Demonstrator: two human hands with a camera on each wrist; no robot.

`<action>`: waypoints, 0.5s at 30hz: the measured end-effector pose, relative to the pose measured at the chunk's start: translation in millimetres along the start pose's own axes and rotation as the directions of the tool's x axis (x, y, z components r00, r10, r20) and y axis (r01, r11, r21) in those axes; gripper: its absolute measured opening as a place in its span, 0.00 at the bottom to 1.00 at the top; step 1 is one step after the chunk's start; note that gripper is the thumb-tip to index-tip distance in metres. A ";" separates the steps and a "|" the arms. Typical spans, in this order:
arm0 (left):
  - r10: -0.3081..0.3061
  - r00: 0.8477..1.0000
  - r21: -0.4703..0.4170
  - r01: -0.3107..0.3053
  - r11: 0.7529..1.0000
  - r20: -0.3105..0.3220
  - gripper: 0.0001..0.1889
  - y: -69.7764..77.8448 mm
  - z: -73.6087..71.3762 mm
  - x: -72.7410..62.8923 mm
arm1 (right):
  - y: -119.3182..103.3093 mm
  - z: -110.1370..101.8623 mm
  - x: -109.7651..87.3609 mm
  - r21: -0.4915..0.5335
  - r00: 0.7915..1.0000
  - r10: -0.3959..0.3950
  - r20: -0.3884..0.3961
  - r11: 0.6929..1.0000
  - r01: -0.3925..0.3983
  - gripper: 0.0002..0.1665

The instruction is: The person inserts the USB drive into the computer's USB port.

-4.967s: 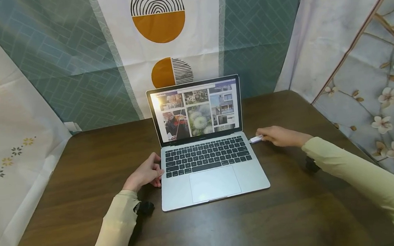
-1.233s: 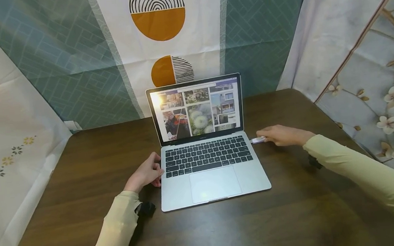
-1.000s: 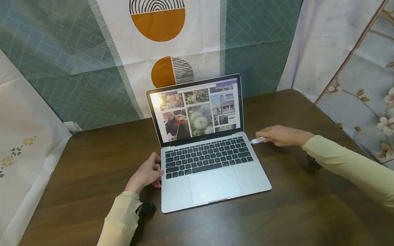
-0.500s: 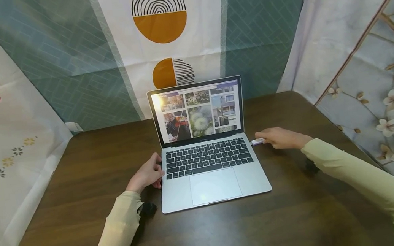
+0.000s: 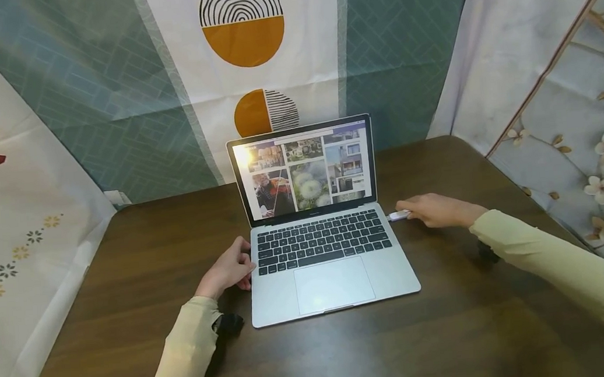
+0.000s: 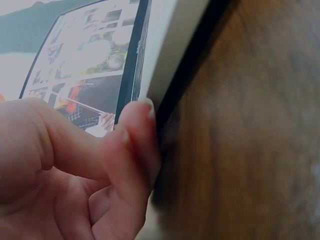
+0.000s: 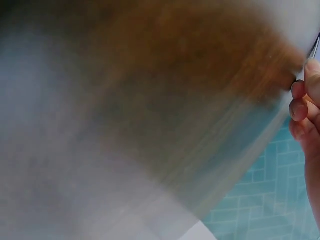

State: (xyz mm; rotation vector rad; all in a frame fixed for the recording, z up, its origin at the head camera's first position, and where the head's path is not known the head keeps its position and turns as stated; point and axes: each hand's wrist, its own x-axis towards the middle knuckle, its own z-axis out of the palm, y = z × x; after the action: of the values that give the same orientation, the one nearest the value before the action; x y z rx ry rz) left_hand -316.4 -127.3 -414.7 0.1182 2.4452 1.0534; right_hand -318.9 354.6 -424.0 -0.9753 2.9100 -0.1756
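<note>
An open silver laptop (image 5: 335,285) stands on the brown table, its screen lit with a grid of photos. My left hand (image 5: 227,268) grips the laptop's left edge with curled fingers; in the left wrist view, the fingertips (image 6: 137,117) meet at that edge. At the right side of the laptop, my right hand (image 5: 437,209) pinches a small white USB stick (image 5: 400,215). Its near end is at the laptop's side, but how deep it sits in the port I cannot tell. The right wrist view has only part of the right hand (image 7: 311,115), at the frame's edge.
The dark wooden table (image 5: 335,355) extends around the laptop on every side. Behind it hangs a green and white cloth (image 5: 397,41). Patterned white cloths hang at the left (image 5: 28,190) and the right (image 5: 523,38).
The head view has shifted slightly. Both hands keep their places at the laptop's sides, and the USB stick shows no clear movement relative to the laptop.
</note>
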 end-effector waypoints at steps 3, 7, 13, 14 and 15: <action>0.001 1.000 0.004 -0.001 1.000 0.006 0.24 0.6 1.4 0.5 | 2.4 -1.1 -2.6 0.002 1.000 0.021 0.005 1.000 -0.021 0.15; -0.011 1.000 -0.001 0.011 1.000 0.008 0.24 1.0 0.7 0.4 | 2.1 -1.6 -2.0 0.007 0.999 0.029 0.014 1.000 -0.029 0.15; 0.011 0.999 -0.045 -0.009 0.999 0.033 0.25 -1.8 -3.2 2.9 | 0.1 -2.1 1.9 0.009 0.999 0.039 0.031 0.999 -0.039 0.13; 0.018 0.999 -0.054 -0.016 0.998 0.044 0.25 -2.5 -4.0 3.6 | 0.3 -1.9 2.1 0.008 0.999 0.033 0.029 0.999 -0.034 0.13; 0.018 0.999 -0.065 -0.014 0.998 0.052 0.26 -3.2 -4.6 4.5 | 0.4 -1.7 2.2 0.008 0.999 0.030 0.028 1.000 -0.030 0.13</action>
State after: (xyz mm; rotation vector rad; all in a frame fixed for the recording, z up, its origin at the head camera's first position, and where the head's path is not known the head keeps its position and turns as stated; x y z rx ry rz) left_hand -322.1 -131.4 -415.9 0.1426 2.3645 1.1212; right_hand -321.1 353.8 -422.4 -0.9248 2.8951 -0.1707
